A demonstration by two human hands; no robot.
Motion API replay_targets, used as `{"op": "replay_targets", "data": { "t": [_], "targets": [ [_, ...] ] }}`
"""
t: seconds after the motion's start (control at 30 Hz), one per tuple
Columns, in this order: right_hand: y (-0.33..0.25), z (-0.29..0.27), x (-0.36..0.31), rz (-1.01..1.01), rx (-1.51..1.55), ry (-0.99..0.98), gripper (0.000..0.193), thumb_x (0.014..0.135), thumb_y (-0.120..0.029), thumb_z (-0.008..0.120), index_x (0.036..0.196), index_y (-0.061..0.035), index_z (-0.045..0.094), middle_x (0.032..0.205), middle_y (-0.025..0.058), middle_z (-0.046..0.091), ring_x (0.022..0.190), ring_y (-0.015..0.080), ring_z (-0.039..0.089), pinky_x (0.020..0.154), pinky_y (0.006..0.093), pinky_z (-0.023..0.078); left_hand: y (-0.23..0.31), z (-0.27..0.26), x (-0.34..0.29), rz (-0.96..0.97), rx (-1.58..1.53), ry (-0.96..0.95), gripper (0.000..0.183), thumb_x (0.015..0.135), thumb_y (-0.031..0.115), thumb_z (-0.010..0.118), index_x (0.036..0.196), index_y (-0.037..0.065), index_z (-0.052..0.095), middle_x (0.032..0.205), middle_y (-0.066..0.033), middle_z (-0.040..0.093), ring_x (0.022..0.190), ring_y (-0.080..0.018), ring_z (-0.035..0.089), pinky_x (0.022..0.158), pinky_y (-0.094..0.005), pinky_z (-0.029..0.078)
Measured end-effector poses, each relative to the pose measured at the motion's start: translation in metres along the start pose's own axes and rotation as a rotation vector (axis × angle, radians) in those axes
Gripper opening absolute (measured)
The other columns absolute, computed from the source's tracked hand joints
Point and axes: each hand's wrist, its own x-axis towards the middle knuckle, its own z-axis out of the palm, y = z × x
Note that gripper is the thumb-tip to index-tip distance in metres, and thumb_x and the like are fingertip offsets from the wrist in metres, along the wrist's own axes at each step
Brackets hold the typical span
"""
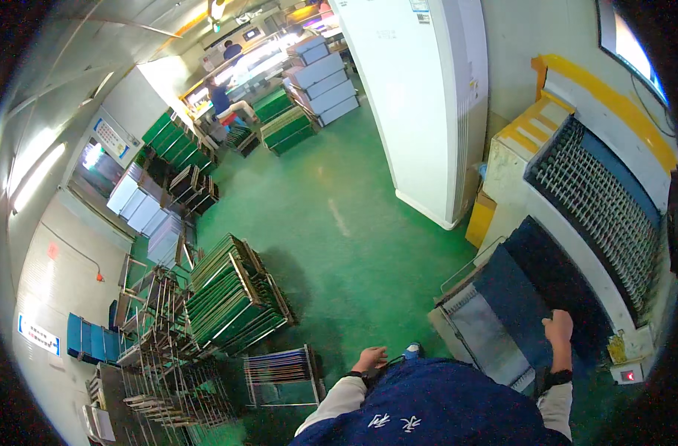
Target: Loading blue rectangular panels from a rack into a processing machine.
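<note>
My left hand point(371, 360) hangs beside my dark blue garment, its fingers loosely extended and apart, with nothing seen in it. It is nearest to a low metal rack point(313, 375) of thin panels on the floor to its left. My right hand point(558, 328) is curled closed above a dark, sloping sheet-like surface point(558, 275) on the right; no object shows in it. I cannot tell whether it touches that surface. Beside it lies a grey translucent panel point(482, 327) in a light frame. Dark bands circle both wrists.
Left stands a large rack of green panels point(231, 297) beside metal frames point(179, 394). A tall white cabinet point(417, 97) rises ahead. On the right is a roller conveyor point(599, 208) with a yellow edge. A seated person point(223, 100) and stacked grey bins point(324, 85) are farther off.
</note>
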Motion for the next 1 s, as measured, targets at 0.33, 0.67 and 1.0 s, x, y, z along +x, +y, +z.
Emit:
{"op": "replay_targets", "data": {
  "t": [0.33, 0.67, 1.0],
  "targets": [
    [-0.003, -0.149, -0.022, 0.056, 0.026, 0.09, 0.042, 0.061, -0.02, 0.07, 0.094, 0.0006, 0.055, 0.092, 0.0198, 0.055, 0.091, 0.036, 0.05, 0.079, 0.0423, 0.039, 0.009, 0.005, -0.004, -0.036, 0.082, 0.035, 0.035, 0.08, 0.026, 0.057, 0.105, 0.001, 0.052, 0.093, -0.0117, 0.057, 0.072, -0.0214, 0.058, 0.054, -0.0306, 0.049],
    [0.064, -0.183, -0.026, 0.439, 1.277, 0.414, 0.025, 0.078, -0.014, 0.059, 0.097, 0.0026, 0.058, 0.088, 0.0063, 0.058, 0.082, 0.014, 0.051, 0.074, 0.0265, 0.04, 0.006, 0.001, 0.017, -0.027, 0.027, -0.056, 0.035, 0.08, 0.022, 0.056, 0.106, 0.001, 0.048, 0.101, -0.0179, 0.056, 0.075, -0.0279, 0.057, 0.057, -0.0365, 0.049],
    [0.055, -0.15, -0.003, 0.163, 2.066, 0.365, 0.033, 0.073, -0.005, 0.059, 0.104, -0.005, 0.05, 0.101, 0.0079, 0.054, 0.096, 0.0248, 0.05, 0.082, 0.0402, 0.041, 0.024, 0.027, -0.003, 0.004, 0.082, -0.055, 0.034, 0.08, 0.019, 0.056, 0.101, -0.006, 0.047, 0.097, -0.0214, 0.056, 0.071, -0.0284, 0.058, 0.056, -0.0342, 0.049]
  ]
}}
